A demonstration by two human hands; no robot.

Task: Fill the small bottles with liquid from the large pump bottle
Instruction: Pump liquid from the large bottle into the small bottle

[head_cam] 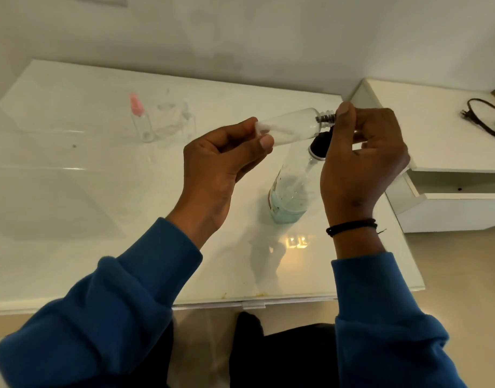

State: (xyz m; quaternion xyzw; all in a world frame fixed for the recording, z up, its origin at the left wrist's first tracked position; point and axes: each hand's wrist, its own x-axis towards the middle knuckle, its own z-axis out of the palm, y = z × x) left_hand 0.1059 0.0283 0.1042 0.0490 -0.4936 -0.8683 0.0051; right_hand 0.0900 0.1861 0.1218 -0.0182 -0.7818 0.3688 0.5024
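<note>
Head view: left hand [221, 161] pinches the base of a clear small bottle [293, 126] held sideways; right hand [361, 152] grips its threaded neck, hiding the pump bottle's [289, 191] top. Pink-capped bottle [140, 119] stands on the surface [72, 177] behind; cable [481, 116] lies right.

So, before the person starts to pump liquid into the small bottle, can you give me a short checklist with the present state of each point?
1. Small bottle held firmly: ok, the left hand grips its base end.
2. Bottle neck open: cannot tell, the right hand has its fingers at the threaded neck and hides the opening.
3. Bottle upright under the pump: not ok, it lies nearly sideways in the air.
4. Large pump bottle has liquid: ok, blue liquid shows at its bottom.
5. Pump bottle standing stable on the table: ok.
6. Other small bottles out of the way: ok, they stand further back.
</note>
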